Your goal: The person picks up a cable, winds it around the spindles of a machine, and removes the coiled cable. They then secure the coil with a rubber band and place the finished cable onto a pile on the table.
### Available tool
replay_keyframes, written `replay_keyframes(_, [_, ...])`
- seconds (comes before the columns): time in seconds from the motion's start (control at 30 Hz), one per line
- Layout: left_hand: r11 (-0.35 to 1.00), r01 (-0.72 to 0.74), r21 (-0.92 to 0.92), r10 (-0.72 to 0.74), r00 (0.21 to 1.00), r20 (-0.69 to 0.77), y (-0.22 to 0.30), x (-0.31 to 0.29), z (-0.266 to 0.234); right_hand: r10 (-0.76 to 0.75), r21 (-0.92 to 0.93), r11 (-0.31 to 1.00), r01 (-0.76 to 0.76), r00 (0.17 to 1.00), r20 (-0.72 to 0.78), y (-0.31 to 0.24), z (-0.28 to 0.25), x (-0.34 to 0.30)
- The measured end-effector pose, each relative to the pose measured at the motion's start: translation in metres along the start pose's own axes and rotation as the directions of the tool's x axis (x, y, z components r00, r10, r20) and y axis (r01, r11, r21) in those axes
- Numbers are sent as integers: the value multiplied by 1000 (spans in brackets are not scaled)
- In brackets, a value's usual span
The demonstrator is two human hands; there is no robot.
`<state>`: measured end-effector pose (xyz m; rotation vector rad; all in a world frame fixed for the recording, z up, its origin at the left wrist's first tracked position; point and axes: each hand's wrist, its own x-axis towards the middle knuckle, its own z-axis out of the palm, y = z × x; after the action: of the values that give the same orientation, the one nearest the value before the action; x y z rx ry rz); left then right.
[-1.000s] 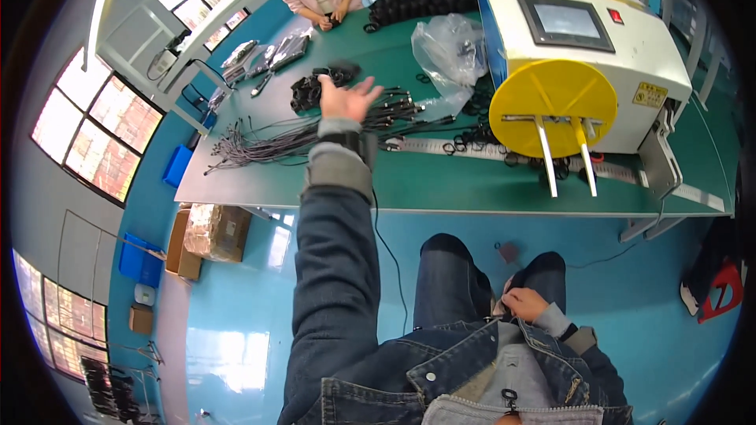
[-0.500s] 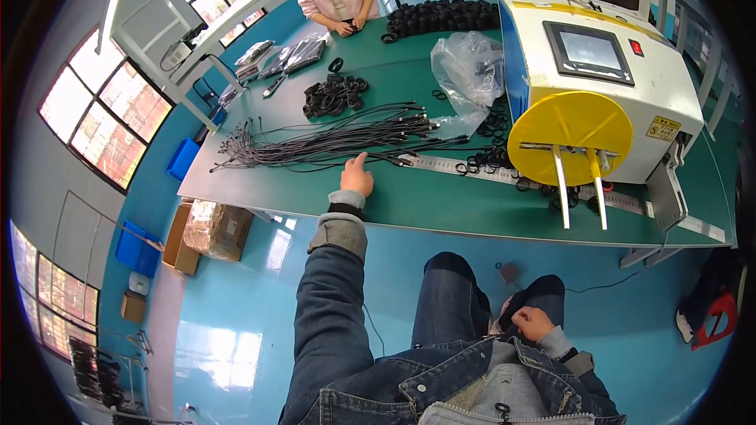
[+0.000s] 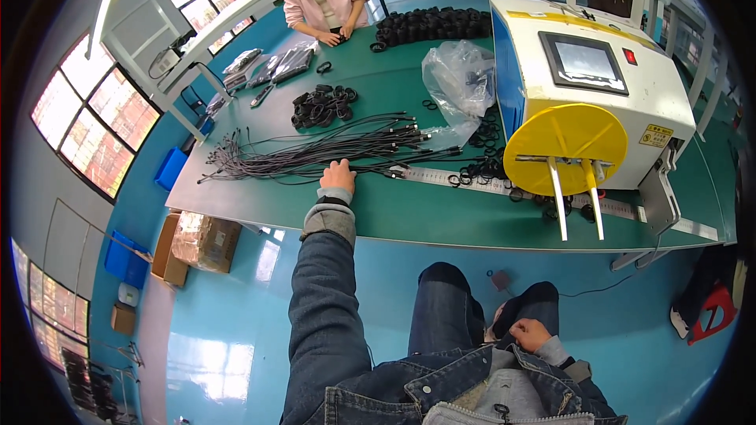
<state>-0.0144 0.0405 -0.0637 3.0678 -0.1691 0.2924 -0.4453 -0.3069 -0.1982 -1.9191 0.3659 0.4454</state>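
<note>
A long bundle of thin black cables with small metal-tipped connectors lies across the green table. At its near side my left hand reaches down, its fingers bent and closed on one of the nearest cables; the fingertips are partly hidden. My right hand rests on my lap by the right thigh, loosely curled, with nothing visible in it. Just right of the left hand, a steel ruler runs along the table toward the machine. Small coiled black cables form a heap behind the bundle.
A white machine with a screen and a yellow disc bearing two prongs stands at right. Clear plastic bags and loose black rings lie beside it. Across the table a person in pink handles something black near coiled cables.
My left hand has drawn slightly back, and its extended finger has bent down onto the cables. My right hand stays on my lap. The whole view has shifted a little.
</note>
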Motion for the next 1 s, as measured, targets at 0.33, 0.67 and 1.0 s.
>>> replay_keyframes(0.33, [984,-176,-32,171,979,-114,-13,-10,-1,-42,-99,994,41,999,-8,0,1,6])
replay_keyframes(0.67, [959,-274,-70,267,959,-92,-29,-16,1,-102,-124,987,99,995,-13,9,2,2])
replay_keyframes(1.0, [942,-296,-161,139,778,-613,-27,-12,-36,-87,-96,992,87,996,10,21,7,2])
